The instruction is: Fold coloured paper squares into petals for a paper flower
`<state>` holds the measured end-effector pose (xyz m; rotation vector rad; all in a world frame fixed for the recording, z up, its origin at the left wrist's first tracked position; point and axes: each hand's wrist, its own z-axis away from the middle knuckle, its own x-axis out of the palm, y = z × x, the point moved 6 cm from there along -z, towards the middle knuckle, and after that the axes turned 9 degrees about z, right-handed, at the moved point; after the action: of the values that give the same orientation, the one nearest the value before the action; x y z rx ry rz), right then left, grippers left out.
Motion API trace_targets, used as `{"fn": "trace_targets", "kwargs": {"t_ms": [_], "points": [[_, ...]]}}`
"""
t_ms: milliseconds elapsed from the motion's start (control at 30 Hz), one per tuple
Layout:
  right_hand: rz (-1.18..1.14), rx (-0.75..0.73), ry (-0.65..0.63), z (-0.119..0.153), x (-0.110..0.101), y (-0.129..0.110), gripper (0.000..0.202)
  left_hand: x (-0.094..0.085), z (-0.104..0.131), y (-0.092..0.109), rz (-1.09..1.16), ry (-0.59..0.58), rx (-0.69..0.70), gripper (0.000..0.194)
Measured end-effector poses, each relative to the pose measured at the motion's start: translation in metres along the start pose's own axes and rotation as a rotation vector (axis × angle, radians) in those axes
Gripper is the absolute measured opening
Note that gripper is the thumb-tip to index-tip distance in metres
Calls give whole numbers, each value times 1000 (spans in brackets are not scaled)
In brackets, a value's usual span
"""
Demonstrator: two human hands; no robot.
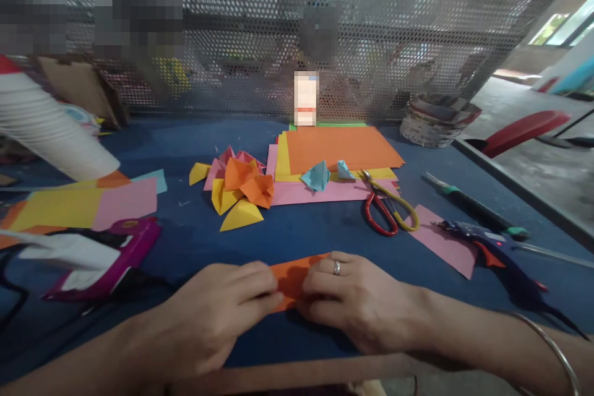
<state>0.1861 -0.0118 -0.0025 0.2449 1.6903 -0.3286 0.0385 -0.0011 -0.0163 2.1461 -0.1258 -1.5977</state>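
Note:
At the front of the blue table, a strip of orange paper (291, 279) lies between my two hands. My left hand (227, 303) pinches its left end, fingers curled over the edge. Around the right end close the fingers of my right hand (357, 300), which has a ring; parts of the paper are hidden under both hands. Straight ahead sits a heap of folded orange paper pieces (245, 176) mixed with yellow and pink ones. Two small light blue folded pieces, one a paper shape (317, 177), rest on a stack of coloured sheets (343, 145).
Red-and-yellow-handled scissors (390, 205) lie right of centre. Farther right are a glue gun (492, 247) on pink paper (443, 241) and a dark-handled tool (482, 207). On the left are a magenta power strip (134, 247), paper sheets and stacked white cups (51, 120). A perforated metal panel (250, 31) stands behind.

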Motion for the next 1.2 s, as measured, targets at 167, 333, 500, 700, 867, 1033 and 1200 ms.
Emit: {"fn": "trace_targets", "kwargs": {"t_ms": [167,333,500,700,867,1033,1200], "points": [[-9,-23,-50,-2,-1,1,24,-13,-4,-10,29,70,22,47],[-9,-51,-29,-5,-2,0,24,-14,-1,-12,78,96,39,46],[5,-100,-25,-12,-2,-1,23,-13,0,-13,96,138,83,41],[-19,-116,-66,-16,-1,0,24,-13,1,-12,95,158,82,40],[-6,-138,-38,-21,1,-2,27,-13,1,-11,115,167,84,36],[11,-168,-30,-28,7,-3,28,-13,-1,-12,120,175,71,35],[34,-170,-35,-31,10,-3,26,-12,-1,-12,87,175,73,35]]}}
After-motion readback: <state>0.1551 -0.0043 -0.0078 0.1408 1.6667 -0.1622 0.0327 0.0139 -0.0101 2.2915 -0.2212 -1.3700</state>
